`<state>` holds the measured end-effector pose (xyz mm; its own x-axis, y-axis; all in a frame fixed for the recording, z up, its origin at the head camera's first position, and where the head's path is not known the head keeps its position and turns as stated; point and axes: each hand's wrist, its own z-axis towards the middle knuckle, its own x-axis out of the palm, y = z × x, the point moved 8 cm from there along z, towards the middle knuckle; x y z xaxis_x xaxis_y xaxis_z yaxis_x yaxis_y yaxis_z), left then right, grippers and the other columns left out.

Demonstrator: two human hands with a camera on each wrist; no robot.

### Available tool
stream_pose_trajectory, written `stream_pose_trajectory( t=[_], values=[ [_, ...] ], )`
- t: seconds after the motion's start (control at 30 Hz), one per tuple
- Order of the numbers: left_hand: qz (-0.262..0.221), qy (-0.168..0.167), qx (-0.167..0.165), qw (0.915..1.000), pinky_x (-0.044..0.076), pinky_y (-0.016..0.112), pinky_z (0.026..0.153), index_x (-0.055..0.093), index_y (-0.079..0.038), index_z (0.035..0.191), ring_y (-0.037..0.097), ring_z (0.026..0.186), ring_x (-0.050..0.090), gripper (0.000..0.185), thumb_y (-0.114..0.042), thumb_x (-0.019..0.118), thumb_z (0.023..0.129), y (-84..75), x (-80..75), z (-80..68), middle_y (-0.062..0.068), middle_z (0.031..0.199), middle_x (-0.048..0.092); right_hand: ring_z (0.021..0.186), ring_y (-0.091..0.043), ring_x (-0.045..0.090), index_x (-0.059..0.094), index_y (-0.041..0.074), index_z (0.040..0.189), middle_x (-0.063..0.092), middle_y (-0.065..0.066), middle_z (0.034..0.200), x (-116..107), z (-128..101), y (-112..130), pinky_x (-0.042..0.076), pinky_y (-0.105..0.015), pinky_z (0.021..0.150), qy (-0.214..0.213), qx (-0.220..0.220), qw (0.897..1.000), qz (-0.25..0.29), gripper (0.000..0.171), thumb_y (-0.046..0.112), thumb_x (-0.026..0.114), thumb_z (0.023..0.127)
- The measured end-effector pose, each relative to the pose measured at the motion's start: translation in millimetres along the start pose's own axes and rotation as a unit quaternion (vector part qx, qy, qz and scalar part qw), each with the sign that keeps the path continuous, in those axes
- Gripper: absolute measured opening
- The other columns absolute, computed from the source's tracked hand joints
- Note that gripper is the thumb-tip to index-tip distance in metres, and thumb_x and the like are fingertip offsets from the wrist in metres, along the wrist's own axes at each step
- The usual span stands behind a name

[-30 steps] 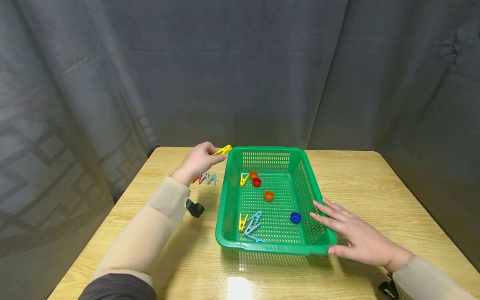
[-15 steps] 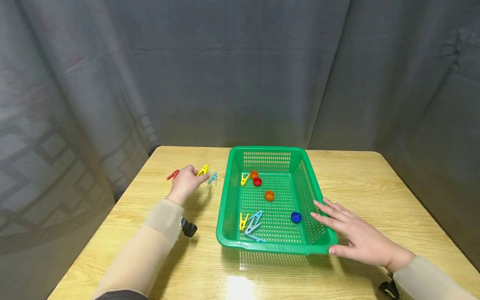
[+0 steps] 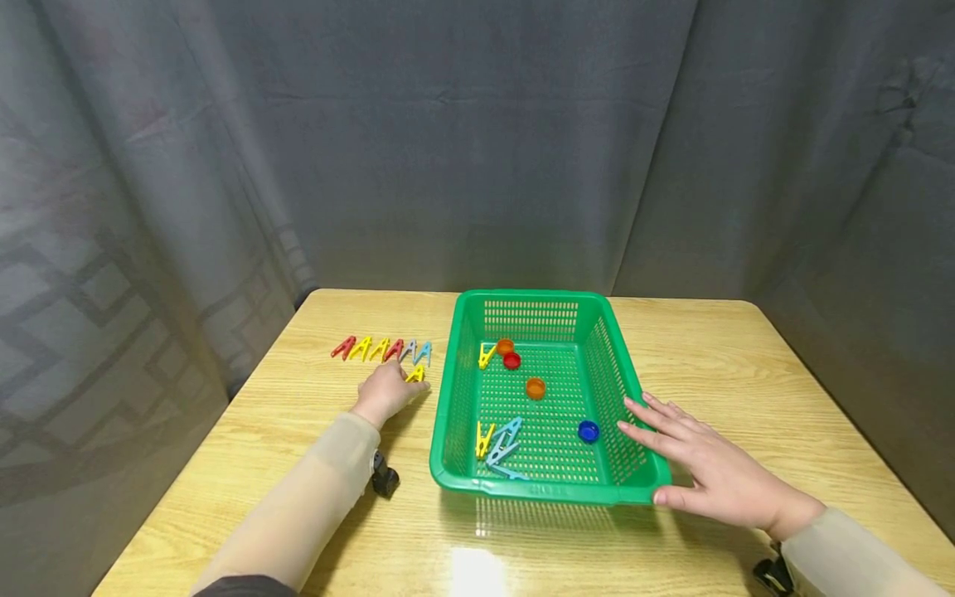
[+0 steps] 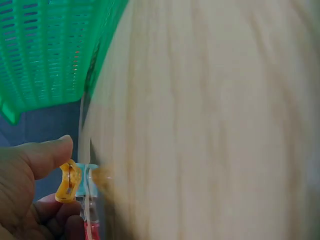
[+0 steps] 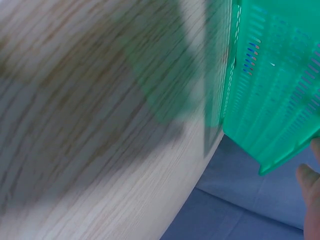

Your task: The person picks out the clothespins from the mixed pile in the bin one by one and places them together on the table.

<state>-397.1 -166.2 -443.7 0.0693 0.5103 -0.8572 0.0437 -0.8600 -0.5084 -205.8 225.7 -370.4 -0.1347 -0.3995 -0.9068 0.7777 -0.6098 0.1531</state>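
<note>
Six clothespins stand in a row on the desk, left of the green basket: red, yellow, yellow, red, grey, light blue. Left hand sits just in front of that row, thumb and fingers pinched on a yellow clothespin; the left wrist view confirms the grip clamped on it, with the blue and red pegs just behind. The held pin is low, at or near the desk surface; cannot tell whether it touches.

Right hand lies flat with fingers spread and relaxed, fingertips against the basket's right wall near the front corner, holding nothing.

Basket contents: a yellow peg, two orange caps, a red cap, a blue cap, and a tangle of yellow and light blue pegs near the front wall.

Risks, as judged:
- Held pin is close behind the grey and blue pegs; a sideways nudge of the knuckles could tip them, and the row stands tight enough that one fall might knock its neighbours.
- Pegs stand on narrow legs, so releasing this one tilted would likely leave it lying flat.
- Pressure from the right hand could slide the basket left toward the row.
</note>
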Motion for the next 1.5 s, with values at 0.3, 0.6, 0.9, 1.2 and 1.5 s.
stream_pose_trajectory(
  t=[0.3, 0.6, 0.9, 1.2, 1.5],
  values=[
    [0.040, 0.035, 0.002, 0.9986, 0.036, 0.054, 0.093, 0.055, 0.005, 0.118, 0.036, 0.101, 0.058, 0.066, -0.047, 0.073, 0.082, -3.8, 7.9, 0.0, 0.018, 0.109, 0.062, 0.144, -0.028, 0.020, 0.044, 0.014, 0.145, 0.030, -0.014, 0.154, 1.2, -0.2, -2.2, 0.001, -0.022, 0.114, 0.006, 0.008, 1.000, 0.000, 0.077, 0.051, 0.069, 0.083],
    [0.051, 0.050, -0.004, 0.9974, 0.035, 0.057, 0.095, 0.050, 0.009, 0.127, 0.042, 0.110, 0.054, 0.080, -0.052, 0.072, 0.081, -7.4, 6.2, -2.8, 0.025, 0.122, 0.056, 0.143, -0.030, 0.021, 0.043, 0.014, 0.146, 0.030, -0.014, 0.154, 0.6, 0.9, -2.7, 0.001, -0.022, 0.114, 0.006, 0.010, 1.000, 0.002, 0.077, 0.050, 0.069, 0.083],
    [0.010, 0.089, 0.009, 0.9959, 0.037, 0.055, 0.100, 0.034, 0.008, 0.143, 0.043, 0.127, 0.043, 0.091, -0.059, 0.059, 0.086, -5.3, -5.1, -2.0, 0.026, 0.142, 0.043, 0.143, -0.030, 0.022, 0.043, 0.014, 0.146, 0.030, -0.014, 0.154, 0.3, 1.7, -1.6, 0.001, -0.023, 0.114, 0.007, 0.007, 1.000, 0.001, 0.077, 0.049, 0.070, 0.083],
    [-0.033, 0.104, 0.049, 0.9928, 0.043, 0.046, 0.089, 0.050, 0.002, 0.123, 0.032, 0.109, 0.050, 0.059, -0.048, 0.056, 0.093, -23.9, -35.3, -1.6, 0.021, 0.125, 0.048, 0.144, -0.029, 0.021, 0.043, 0.015, 0.146, 0.030, -0.013, 0.154, 1.0, 0.8, -2.7, 0.001, -0.022, 0.114, 0.011, 0.011, 1.000, -0.003, 0.078, 0.049, 0.071, 0.082],
    [-0.083, 0.091, 0.107, 0.9866, 0.044, 0.038, 0.075, 0.055, -0.004, 0.108, 0.025, 0.087, 0.049, 0.037, -0.038, 0.059, 0.094, -62.2, -62.0, 2.3, 0.014, 0.113, 0.048, 0.143, -0.031, 0.021, 0.043, 0.015, 0.146, 0.030, -0.013, 0.154, 2.1, -0.7, -3.0, 0.001, -0.022, 0.114, 0.009, 0.012, 1.000, 0.003, 0.077, 0.050, 0.070, 0.083]
  ],
)
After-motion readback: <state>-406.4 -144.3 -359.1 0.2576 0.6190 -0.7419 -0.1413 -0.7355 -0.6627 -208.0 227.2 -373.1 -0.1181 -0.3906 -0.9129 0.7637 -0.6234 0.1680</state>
